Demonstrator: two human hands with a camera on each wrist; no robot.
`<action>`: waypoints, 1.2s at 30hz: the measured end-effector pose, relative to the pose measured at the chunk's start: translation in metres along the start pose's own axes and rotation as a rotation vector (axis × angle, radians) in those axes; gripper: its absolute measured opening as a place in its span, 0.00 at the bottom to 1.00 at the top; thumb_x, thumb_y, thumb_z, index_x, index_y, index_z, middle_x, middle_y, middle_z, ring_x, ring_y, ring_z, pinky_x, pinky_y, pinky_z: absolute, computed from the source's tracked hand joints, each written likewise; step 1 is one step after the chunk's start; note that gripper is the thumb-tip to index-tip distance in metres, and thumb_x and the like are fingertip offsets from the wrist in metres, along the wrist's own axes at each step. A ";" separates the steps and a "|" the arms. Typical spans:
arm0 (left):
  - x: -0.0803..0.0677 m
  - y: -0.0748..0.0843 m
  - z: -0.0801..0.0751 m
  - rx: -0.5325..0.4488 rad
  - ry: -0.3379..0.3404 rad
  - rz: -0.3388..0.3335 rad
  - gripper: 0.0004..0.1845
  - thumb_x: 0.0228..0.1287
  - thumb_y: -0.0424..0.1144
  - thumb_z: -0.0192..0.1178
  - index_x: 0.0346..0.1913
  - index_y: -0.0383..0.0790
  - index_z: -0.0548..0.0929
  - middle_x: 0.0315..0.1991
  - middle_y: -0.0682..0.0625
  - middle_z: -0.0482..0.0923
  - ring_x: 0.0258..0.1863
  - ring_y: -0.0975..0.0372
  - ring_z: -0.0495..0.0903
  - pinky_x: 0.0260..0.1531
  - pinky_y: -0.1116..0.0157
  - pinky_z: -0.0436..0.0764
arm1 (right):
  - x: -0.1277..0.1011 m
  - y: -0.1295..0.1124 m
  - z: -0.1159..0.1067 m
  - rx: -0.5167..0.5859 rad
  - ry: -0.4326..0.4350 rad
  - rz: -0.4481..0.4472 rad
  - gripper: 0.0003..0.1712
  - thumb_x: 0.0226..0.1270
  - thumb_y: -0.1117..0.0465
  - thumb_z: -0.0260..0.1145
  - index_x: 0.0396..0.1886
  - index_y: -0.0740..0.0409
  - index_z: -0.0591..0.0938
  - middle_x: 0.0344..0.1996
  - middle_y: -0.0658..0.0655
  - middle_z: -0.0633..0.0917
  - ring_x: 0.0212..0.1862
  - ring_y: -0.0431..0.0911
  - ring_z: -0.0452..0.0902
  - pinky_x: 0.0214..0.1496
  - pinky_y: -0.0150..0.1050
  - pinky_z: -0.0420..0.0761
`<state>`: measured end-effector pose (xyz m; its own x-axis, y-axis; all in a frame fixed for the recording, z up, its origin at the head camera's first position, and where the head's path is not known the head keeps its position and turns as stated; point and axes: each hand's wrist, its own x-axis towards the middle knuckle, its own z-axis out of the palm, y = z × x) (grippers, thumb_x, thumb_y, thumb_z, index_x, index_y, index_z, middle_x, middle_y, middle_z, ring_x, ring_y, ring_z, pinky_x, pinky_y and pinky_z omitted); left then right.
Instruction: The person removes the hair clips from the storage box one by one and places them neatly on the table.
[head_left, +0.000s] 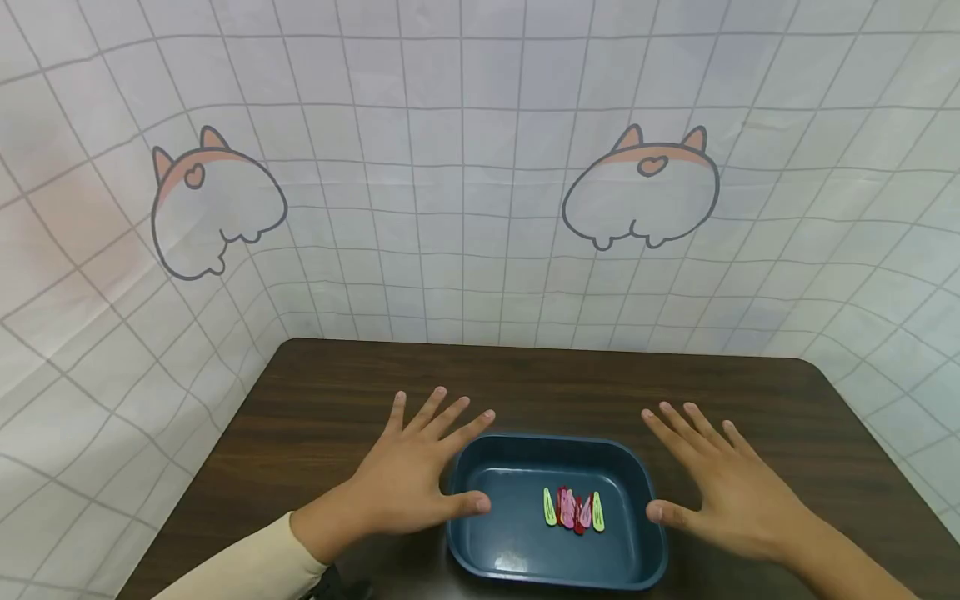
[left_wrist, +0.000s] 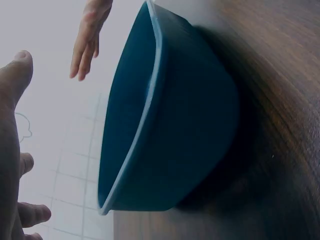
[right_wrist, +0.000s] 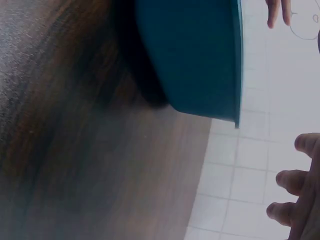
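A dark blue rectangular basin stands on the table, and in its middle lie several snap hair clips in pink, red and yellow-green, side by side in a loose row. My left hand is spread palm down at the basin's left side, its thumb overlapping the rim in the head view. On the other side my right hand is spread too, thumb close by the right rim. Neither hand holds anything. Both wrist views show the basin's outer wall with the fingers raised beside it; the clips are hidden there.
The dark wood-grain table has rounded far corners. Behind it and along both sides hangs a white gridded curtain with printed cartoon animal figures. A dark object sits under the left sleeve at the bottom edge.
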<state>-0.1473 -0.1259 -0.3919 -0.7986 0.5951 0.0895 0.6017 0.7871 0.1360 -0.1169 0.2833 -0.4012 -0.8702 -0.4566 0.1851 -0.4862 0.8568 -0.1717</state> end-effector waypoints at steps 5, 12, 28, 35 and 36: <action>0.002 0.003 0.005 -0.070 0.011 0.024 0.49 0.62 0.79 0.49 0.82 0.66 0.50 0.81 0.51 0.53 0.81 0.51 0.41 0.73 0.37 0.37 | -0.003 0.001 0.007 0.019 0.023 -0.007 0.59 0.61 0.34 0.71 0.84 0.45 0.53 0.79 0.57 0.60 0.80 0.60 0.49 0.78 0.62 0.46; 0.004 0.006 0.011 -0.130 0.004 0.049 0.48 0.63 0.79 0.48 0.82 0.67 0.52 0.80 0.52 0.56 0.81 0.52 0.44 0.75 0.41 0.42 | -0.004 0.000 0.014 0.081 -0.009 0.021 0.58 0.61 0.31 0.70 0.84 0.41 0.54 0.79 0.55 0.62 0.78 0.62 0.53 0.75 0.64 0.52; 0.009 0.011 0.023 -0.181 0.015 0.084 0.47 0.64 0.80 0.44 0.81 0.62 0.59 0.78 0.51 0.60 0.80 0.51 0.48 0.76 0.45 0.45 | -0.009 -0.002 0.027 0.108 -0.051 0.068 0.59 0.56 0.24 0.68 0.83 0.39 0.58 0.75 0.59 0.69 0.71 0.68 0.65 0.51 0.76 0.73; 0.012 0.014 0.028 -0.206 0.007 0.106 0.46 0.65 0.79 0.44 0.80 0.60 0.61 0.78 0.52 0.60 0.80 0.53 0.48 0.76 0.47 0.46 | -0.012 0.001 0.033 0.141 -0.038 0.083 0.58 0.55 0.25 0.70 0.81 0.38 0.61 0.73 0.59 0.72 0.68 0.67 0.70 0.49 0.74 0.76; 0.013 0.015 0.029 -0.209 0.007 0.109 0.46 0.65 0.79 0.44 0.80 0.60 0.61 0.78 0.52 0.60 0.80 0.54 0.49 0.76 0.47 0.46 | -0.012 0.001 0.033 0.149 -0.038 0.082 0.58 0.55 0.26 0.71 0.81 0.39 0.61 0.73 0.58 0.72 0.67 0.67 0.71 0.49 0.74 0.76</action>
<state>-0.1485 -0.1019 -0.4172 -0.7298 0.6728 0.1215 0.6696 0.6674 0.3260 -0.1094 0.2820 -0.4359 -0.9085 -0.3975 0.1288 -0.4173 0.8480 -0.3267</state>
